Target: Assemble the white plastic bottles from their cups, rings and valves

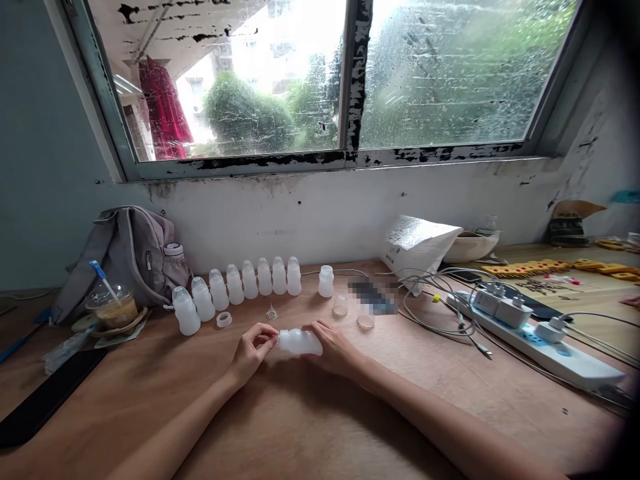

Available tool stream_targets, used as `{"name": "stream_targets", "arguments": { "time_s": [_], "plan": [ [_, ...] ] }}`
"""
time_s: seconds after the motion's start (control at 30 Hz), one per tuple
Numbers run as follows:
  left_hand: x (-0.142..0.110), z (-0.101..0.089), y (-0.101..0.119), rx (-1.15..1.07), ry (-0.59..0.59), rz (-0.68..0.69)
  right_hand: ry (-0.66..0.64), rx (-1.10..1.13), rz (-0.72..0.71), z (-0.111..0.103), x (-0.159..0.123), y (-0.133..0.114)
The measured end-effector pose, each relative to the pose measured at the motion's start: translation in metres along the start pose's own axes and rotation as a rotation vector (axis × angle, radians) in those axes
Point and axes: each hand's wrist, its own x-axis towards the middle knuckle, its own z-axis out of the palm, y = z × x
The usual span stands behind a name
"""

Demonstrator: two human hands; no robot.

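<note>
A frosted white baby bottle point(299, 342) lies on its side between my two hands, its neck to the left. My right hand point(333, 348) is wrapped round its base end. At the neck, the fingers of my left hand point(254, 348) are pinched together. Just beyond sit a clear nipple point(271, 312) and a white collar ring point(225, 320). Another bottle point(326, 281), without a cap, stands upright behind my right hand. Near it are a clear cap point(340, 305) and a ring-shaped part point(365, 321). Several capped bottles point(235, 284) stand in a row at the back left.
A grey backpack point(125, 247) and an iced drink cup point(113, 307) stand on the left, near a black flat object point(53, 397). To the right are a white power strip point(540, 343), coiled cables point(435, 320) and a white bag point(420, 247). A window point(350, 87) is above.
</note>
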Motion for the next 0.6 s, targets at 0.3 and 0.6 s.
{"name": "stream_targets", "arguments": {
  "time_s": [0.3,0.6],
  "plan": [
    [0.0021,0.0021,-0.0033,-0.103,-0.078,-0.200,0.052,0.025,0.004,-0.0001,0.0005,-0.0030],
    [0.0006,0.0021,0.0003,-0.149,-0.086,-0.142,0.000,0.076,0.079,-0.0004,-0.0004,-0.0023]
  ]
}}
